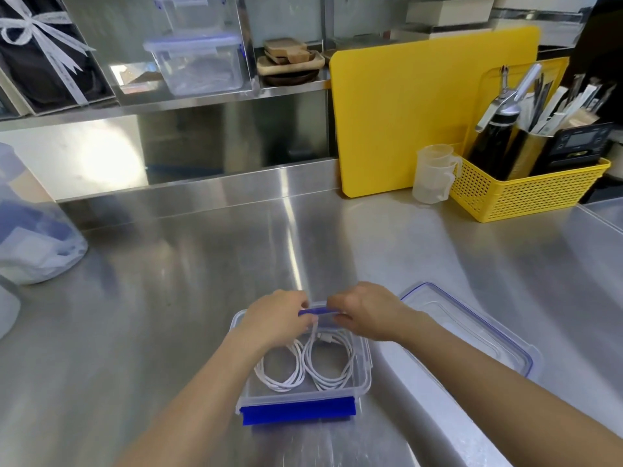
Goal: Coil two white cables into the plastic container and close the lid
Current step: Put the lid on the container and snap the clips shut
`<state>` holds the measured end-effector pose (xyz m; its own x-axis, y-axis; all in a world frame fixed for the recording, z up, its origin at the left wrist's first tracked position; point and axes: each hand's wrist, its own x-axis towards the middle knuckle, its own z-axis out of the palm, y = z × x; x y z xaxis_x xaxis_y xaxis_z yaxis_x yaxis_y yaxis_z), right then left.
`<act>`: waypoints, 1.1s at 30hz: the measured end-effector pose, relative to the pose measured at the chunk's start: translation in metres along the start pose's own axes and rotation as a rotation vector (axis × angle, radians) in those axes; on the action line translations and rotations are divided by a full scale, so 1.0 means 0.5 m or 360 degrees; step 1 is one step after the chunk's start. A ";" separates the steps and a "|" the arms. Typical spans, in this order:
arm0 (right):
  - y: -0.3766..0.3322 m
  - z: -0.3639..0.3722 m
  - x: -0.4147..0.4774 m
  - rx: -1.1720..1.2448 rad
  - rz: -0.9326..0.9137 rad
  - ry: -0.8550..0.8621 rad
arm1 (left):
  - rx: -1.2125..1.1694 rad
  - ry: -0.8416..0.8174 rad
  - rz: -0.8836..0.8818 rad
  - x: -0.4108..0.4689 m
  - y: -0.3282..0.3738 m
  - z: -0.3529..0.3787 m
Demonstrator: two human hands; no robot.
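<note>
A clear plastic container point(366, 365) with blue clips stands on the steel counter near the front edge. Two white cables lie coiled side by side inside it, the left coil point(279, 379) and the right coil point(332, 374). My left hand point(276, 318) is over the far left of the container, its fingers pinched on a cable end that rises from the coils. My right hand point(365, 311) is curled at the far rim beside the blue far clip point(317, 311); what its fingers hold is hidden. The clear lid point(472, 332) lies flat to the right of the container.
A yellow cutting board point(421, 112) leans against the back wall. A yellow basket point(526, 193) with bottles and utensils stands at the back right, with clear measuring cups point(433, 173) beside it. A plastic bag point(30, 244) sits at the left edge.
</note>
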<state>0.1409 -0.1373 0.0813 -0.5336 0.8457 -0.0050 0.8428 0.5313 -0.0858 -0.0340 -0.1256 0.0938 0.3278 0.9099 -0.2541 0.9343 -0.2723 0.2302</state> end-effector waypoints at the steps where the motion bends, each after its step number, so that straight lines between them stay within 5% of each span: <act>1: 0.010 -0.007 -0.005 0.0042 0.0037 0.0040 | -0.0016 0.0057 0.0020 0.005 0.011 -0.014; 13: 0.173 0.042 -0.189 -0.0003 0.0819 0.0113 | 0.0198 0.0040 0.0351 0.119 0.259 0.062; 21: 0.211 0.115 -0.326 0.0255 0.1423 0.0061 | 0.0385 -0.0123 0.0071 0.156 0.305 0.164; 25: 0.209 0.128 -0.336 0.0166 0.1481 0.0171 | 0.0430 0.0005 0.0081 0.161 0.309 0.160; 33: 0.237 0.085 -0.322 0.0714 0.1567 0.0631 | -0.0293 0.0070 -0.0016 0.179 0.266 0.102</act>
<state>0.3240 -0.2126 0.0295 0.4682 0.8827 0.0402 0.7388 -0.3661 -0.5658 0.1270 -0.0962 0.0537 0.3086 0.9261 -0.2170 0.8947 -0.2051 0.3969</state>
